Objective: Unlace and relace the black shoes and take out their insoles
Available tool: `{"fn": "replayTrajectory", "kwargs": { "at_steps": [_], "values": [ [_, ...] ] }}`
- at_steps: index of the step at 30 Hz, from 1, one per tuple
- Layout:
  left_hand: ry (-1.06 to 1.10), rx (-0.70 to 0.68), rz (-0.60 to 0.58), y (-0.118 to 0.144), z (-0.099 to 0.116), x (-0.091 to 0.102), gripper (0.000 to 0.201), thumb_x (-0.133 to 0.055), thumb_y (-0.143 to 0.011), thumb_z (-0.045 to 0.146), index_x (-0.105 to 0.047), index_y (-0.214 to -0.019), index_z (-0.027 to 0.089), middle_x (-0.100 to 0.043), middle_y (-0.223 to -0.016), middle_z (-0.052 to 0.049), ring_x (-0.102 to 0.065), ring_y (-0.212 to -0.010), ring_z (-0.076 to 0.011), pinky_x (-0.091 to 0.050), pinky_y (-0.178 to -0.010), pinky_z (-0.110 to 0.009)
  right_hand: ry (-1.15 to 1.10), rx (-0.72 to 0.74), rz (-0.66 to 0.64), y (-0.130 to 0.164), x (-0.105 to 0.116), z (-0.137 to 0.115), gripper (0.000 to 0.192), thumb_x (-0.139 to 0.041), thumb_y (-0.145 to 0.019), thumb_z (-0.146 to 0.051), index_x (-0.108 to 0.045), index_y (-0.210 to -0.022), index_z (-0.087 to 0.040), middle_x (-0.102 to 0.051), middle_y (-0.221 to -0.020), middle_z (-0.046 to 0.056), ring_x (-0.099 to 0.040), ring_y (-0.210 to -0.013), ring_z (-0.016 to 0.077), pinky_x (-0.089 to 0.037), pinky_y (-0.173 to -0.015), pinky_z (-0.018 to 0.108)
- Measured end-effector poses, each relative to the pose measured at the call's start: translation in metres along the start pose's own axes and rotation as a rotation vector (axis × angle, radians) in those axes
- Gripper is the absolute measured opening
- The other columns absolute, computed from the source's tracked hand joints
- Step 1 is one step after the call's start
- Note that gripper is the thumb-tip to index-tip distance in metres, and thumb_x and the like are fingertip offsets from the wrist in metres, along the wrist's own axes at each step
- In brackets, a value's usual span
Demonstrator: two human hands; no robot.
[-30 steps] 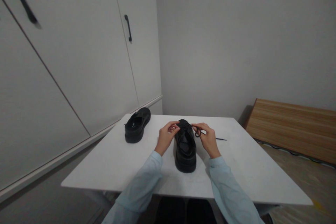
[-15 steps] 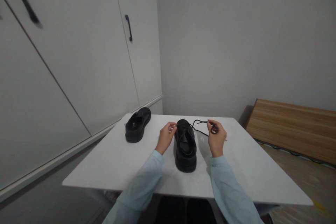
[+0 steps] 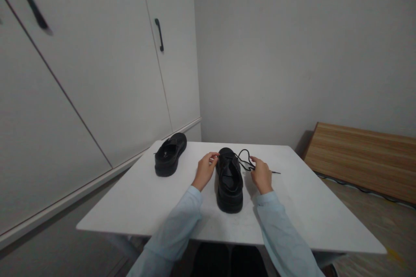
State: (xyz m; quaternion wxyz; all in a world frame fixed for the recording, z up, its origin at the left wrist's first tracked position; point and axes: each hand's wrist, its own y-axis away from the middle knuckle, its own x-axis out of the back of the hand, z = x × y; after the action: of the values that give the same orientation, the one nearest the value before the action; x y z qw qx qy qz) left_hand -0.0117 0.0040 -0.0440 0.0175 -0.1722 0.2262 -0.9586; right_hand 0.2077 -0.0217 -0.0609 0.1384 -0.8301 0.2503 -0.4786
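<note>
A black lace-up shoe stands on the white table, its toe away from me and its heel towards me. At its left side, near the front, my left hand is closed with thumb and finger together; the fingertips meet the shoe's edge, and what they pinch is hidden. From the shoe's right side a thin black shoelace loops out over the table. My right hand is closed on this lace to the right of the shoe. A dark lace tip sticks out beyond the hand.
A second black shoe stands at the table's back left. White cabinets with dark handles line the left side, and a grey wall rises behind. On the right is a wood-grain board.
My right hand has moved left and slightly down, closer to the shoe, and the lace loop bunches up. Dark rings seen in that hand before are now out of sight. My left hand stays put.
</note>
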Motion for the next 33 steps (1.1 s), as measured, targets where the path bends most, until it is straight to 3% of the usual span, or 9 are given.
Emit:
{"fn": "replayTrajectory", "kwargs": {
  "at_steps": [3,6,10,13,17,20,24,28,33],
  "values": [
    [-0.008,-0.005,-0.003,0.000,-0.002,0.000,0.019,-0.053,-0.082,0.022,-0.067,-0.095,0.020,-0.069,-0.089,-0.005,-0.062,-0.080,-0.0157,-0.049,-0.077,-0.029,0.001,-0.022,-0.054,-0.001,-0.003,0.000,0.061,-0.048,-0.063,0.000,-0.062,-0.119,-0.021,-0.064,-0.117,0.013,-0.057,-0.104,0.0331,-0.044,-0.084,0.047],
    [-0.007,-0.002,-0.012,0.000,-0.005,-0.001,0.019,-0.053,-0.082,0.023,-0.067,-0.095,0.019,-0.069,-0.087,-0.005,-0.062,-0.079,-0.0158,-0.050,-0.077,-0.029,-0.173,-0.015,-0.060,-0.007,-0.005,-0.001,0.062,-0.055,-0.061,-0.009,-0.058,-0.122,-0.020,-0.059,-0.125,0.012,-0.053,-0.113,0.0327,-0.042,-0.093,0.049],
    [0.004,0.005,-0.015,0.001,-0.006,0.000,0.019,-0.053,-0.082,0.023,-0.066,-0.096,0.019,-0.068,-0.086,-0.005,-0.063,-0.078,-0.0155,-0.050,-0.075,-0.028,-0.411,-0.020,-0.010,-0.015,-0.002,-0.003,0.069,-0.057,-0.057,-0.017,-0.052,-0.125,-0.015,-0.055,-0.129,0.014,-0.047,-0.122,0.0309,-0.034,-0.104,0.049],
    [0.004,-0.005,-0.006,0.000,-0.007,0.001,0.017,-0.053,-0.082,0.023,-0.065,-0.094,0.019,-0.068,-0.087,-0.005,-0.063,-0.079,-0.0152,-0.050,-0.075,-0.028,-0.571,-0.108,0.053,-0.017,0.003,-0.006,0.071,-0.055,-0.056,-0.019,-0.049,-0.127,-0.012,-0.051,-0.132,0.017,-0.044,-0.126,0.0308,-0.030,-0.107,0.048],
    [-0.008,-0.002,0.001,-0.001,-0.007,0.002,0.014,-0.053,-0.082,0.022,-0.064,-0.090,0.019,-0.068,-0.087,-0.004,-0.062,-0.079,-0.0143,-0.049,-0.075,-0.027,-0.795,-0.242,0.110,-0.015,0.009,-0.009,0.063,-0.054,-0.060,-0.024,-0.052,-0.122,-0.016,-0.051,-0.132,0.015,-0.043,-0.126,0.0293,-0.031,-0.106,0.046],
    [-0.009,0.008,0.002,-0.001,-0.006,0.002,0.013,-0.054,-0.081,0.022,-0.064,-0.089,0.019,-0.068,-0.086,-0.004,-0.062,-0.077,-0.0139,-0.049,-0.074,-0.026,-0.844,-0.282,0.137,-0.015,0.011,-0.009,0.049,-0.054,-0.062,-0.026,-0.059,-0.109,-0.016,-0.058,-0.122,0.013,-0.049,-0.119,0.0290,-0.035,-0.102,0.046],
    [0.012,0.008,-0.002,-0.001,-0.005,0.001,0.013,-0.055,-0.081,0.023,-0.064,-0.088,0.019,-0.068,-0.086,-0.003,-0.062,-0.078,-0.0141,-0.049,-0.075,-0.027,-0.818,-0.184,0.086,-0.017,0.013,-0.012,0.028,-0.054,-0.068,-0.028,-0.064,-0.091,-0.016,-0.066,-0.102,0.012,-0.060,-0.095,0.0253,-0.045,-0.088,0.043],
    [0.051,0.030,0.006,-0.003,-0.009,-0.002,0.013,-0.057,-0.080,0.026,-0.065,-0.088,0.019,-0.068,-0.084,-0.004,-0.062,-0.077,-0.0147,-0.050,-0.074,-0.027,-0.868,-0.057,-0.081,-0.015,0.017,-0.023,0.023,-0.059,-0.073,-0.035,-0.064,-0.084,-0.015,-0.068,-0.087,0.010,-0.063,-0.076,0.0206,-0.050,-0.071,0.036],
    [0.104,0.081,0.009,-0.005,-0.015,-0.006,0.015,-0.059,-0.079,0.029,-0.065,-0.087,0.018,-0.069,-0.083,-0.005,-0.063,-0.076,-0.0155,-0.051,-0.072,-0.028,-0.815,0.137,-0.272,-0.007,0.026,-0.041,0.023,-0.061,-0.077,-0.037,-0.066,-0.088,-0.017,-0.067,-0.089,0.007,-0.061,-0.075,0.0177,-0.050,-0.065,0.030]
  ]
}}
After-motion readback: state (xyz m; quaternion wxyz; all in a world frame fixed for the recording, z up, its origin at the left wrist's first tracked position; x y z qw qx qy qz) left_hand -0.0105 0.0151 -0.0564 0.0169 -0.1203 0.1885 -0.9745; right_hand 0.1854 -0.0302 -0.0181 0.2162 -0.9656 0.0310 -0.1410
